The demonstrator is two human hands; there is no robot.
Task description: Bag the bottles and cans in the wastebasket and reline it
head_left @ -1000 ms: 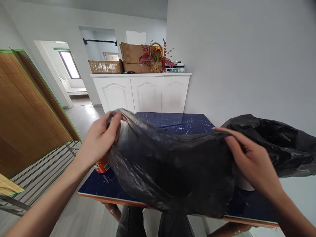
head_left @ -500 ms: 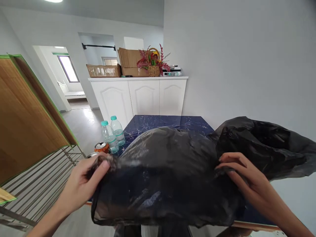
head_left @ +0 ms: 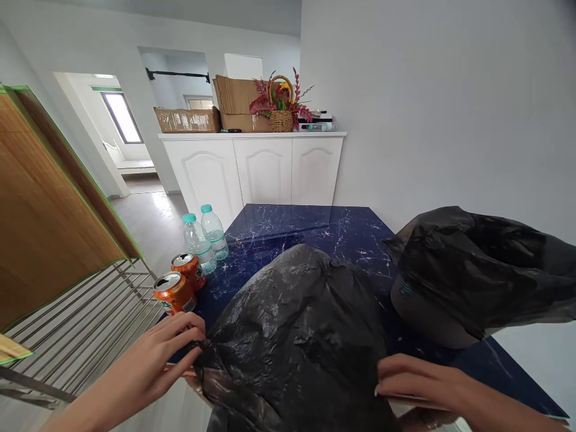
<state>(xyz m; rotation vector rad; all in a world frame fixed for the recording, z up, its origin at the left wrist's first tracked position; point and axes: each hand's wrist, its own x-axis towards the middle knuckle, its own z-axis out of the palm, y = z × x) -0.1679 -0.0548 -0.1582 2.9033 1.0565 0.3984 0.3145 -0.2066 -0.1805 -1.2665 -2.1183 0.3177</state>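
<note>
A crumpled black plastic bag [head_left: 297, 336] is spread over the near part of the dark blue marbled table [head_left: 292, 222] and hangs past its front edge. My left hand [head_left: 164, 354] pinches the bag's left edge between thumb and fingers. At its right edge, my right hand [head_left: 418, 381] has its fingers bent against the plastic, the thumb mostly hidden. Two opened orange drink cans [head_left: 176, 295] stand just beyond my left hand. Behind them are two clear bottles [head_left: 198, 243] with teal caps.
On the table's right side a grey bin [head_left: 427, 318] stands with another black bag [head_left: 477, 270] draped over its top. A metal rack [head_left: 103, 324] with a bamboo mat [head_left: 54, 216] is at left. Beyond the table, a white cabinet [head_left: 265, 171] bears cardboard boxes [head_left: 236, 108] and a flower basket [head_left: 281, 120].
Both hands have moved down, and the bag, stretched and billowing before, now lies lower and more crumpled. The cans, table and bin behind it show more.
</note>
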